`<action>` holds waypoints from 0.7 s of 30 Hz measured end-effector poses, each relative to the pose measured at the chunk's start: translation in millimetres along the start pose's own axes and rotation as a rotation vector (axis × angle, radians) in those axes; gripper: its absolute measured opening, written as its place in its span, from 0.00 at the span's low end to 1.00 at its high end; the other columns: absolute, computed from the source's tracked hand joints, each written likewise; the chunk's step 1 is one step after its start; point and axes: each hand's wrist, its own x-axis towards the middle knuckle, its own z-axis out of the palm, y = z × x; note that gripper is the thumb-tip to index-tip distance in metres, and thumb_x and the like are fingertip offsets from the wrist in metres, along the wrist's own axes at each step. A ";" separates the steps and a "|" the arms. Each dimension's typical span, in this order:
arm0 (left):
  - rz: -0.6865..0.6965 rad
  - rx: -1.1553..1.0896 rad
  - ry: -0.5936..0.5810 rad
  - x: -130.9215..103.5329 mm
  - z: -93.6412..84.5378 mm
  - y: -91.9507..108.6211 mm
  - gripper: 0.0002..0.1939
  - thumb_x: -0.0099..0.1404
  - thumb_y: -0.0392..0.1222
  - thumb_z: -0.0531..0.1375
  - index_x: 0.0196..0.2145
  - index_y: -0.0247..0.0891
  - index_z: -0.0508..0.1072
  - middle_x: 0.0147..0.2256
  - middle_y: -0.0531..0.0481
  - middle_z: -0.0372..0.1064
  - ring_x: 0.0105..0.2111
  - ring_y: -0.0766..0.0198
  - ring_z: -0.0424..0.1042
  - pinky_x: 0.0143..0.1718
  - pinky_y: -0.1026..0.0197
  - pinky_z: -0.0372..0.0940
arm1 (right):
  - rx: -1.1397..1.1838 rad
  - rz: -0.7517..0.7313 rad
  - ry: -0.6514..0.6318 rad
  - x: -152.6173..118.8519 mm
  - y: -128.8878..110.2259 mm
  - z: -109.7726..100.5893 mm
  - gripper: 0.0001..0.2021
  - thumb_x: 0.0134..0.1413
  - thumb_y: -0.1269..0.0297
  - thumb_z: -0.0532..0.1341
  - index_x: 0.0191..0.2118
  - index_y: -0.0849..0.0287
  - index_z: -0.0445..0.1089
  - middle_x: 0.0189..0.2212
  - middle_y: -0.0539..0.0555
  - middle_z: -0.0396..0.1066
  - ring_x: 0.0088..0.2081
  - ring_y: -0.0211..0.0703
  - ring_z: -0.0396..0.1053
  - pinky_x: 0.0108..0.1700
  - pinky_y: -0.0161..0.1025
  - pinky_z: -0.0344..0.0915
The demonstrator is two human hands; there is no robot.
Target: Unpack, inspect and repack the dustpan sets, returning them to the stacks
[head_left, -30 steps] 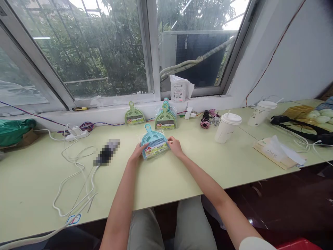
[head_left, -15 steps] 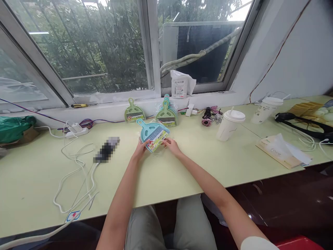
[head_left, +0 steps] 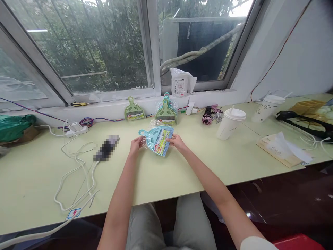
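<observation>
A blue dustpan and brush set (head_left: 160, 140) in clear plastic wrap is held between my two hands, tilted with its handle to the left and its bristles to the right. My left hand (head_left: 135, 146) pinches the wrapped set at its left side, just below the handle. On the right, my right hand (head_left: 177, 142) grips the bristle side by the printed label, thumb and fingers closed on the edge. Behind it stands a row of wrapped dustpan sets (head_left: 165, 114), a green one in front. Another green dustpan set (head_left: 134, 110) leans against the sill to the left.
White cables (head_left: 78, 163) and a blurred-out device (head_left: 106, 148) lie left on the table. A power strip (head_left: 77, 131) sits near the wall. Right are lidded cups (head_left: 231, 125), a tissue pack (head_left: 282, 150) and black-and-pink cords (head_left: 207, 116). A white package (head_left: 179, 85) stands on the sill.
The blue dustpan set has turned clockwise, its handle dropping toward the left and its bristle side swinging right. My left hand has shifted slightly up and left; my right hand, slightly right and up.
</observation>
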 end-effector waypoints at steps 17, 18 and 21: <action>0.090 0.311 -0.010 -14.8 -17.1 32.2 0.28 0.56 0.58 0.62 0.49 0.39 0.73 0.47 0.39 0.73 0.49 0.49 0.69 0.47 0.52 0.65 | -0.140 0.026 -0.268 -8.8 -19.6 -14.0 0.18 0.39 0.67 0.71 0.41 0.59 0.73 0.35 0.55 0.78 0.35 0.45 0.76 0.38 0.41 0.75; 0.071 0.306 -0.015 -16.1 -16.3 31.7 0.26 0.55 0.56 0.63 0.47 0.38 0.74 0.43 0.39 0.75 0.47 0.48 0.71 0.46 0.50 0.65 | -0.153 0.033 -0.290 -9.8 -20.1 -13.3 0.18 0.38 0.67 0.71 0.41 0.59 0.74 0.35 0.55 0.78 0.36 0.45 0.76 0.37 0.41 0.74; 0.059 0.269 0.117 -19.1 -13.8 30.4 0.20 0.61 0.51 0.61 0.46 0.36 0.73 0.43 0.42 0.72 0.44 0.52 0.71 0.44 0.49 0.67 | -0.183 0.043 -0.318 -9.6 -20.7 -14.5 0.18 0.37 0.67 0.72 0.40 0.60 0.74 0.34 0.55 0.78 0.35 0.45 0.76 0.37 0.41 0.74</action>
